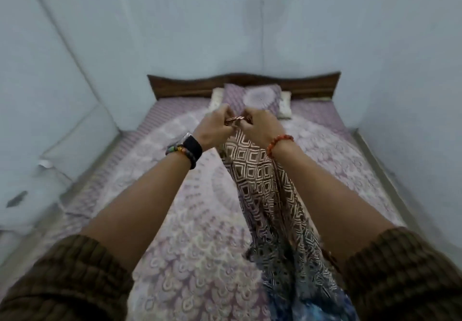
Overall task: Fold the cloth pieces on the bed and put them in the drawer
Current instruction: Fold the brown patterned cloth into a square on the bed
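Observation:
A long cloth piece [265, 185] with a brown-and-cream diamond pattern and a blue lower end hangs in the air above the bed [190, 220]. My left hand [215, 126] and my right hand [260, 126] are raised close together, and each pinches the cloth's top edge. The cloth drapes down between my forearms toward me. Its lower end runs out of view at the bottom. No drawer is in view.
The bed has a purple patterned sheet, a purple pillow [252, 98] and a dark wooden headboard [245, 83]. Pale blue walls close in on the left, back and right. White objects [32, 195] lie on the floor left of the bed.

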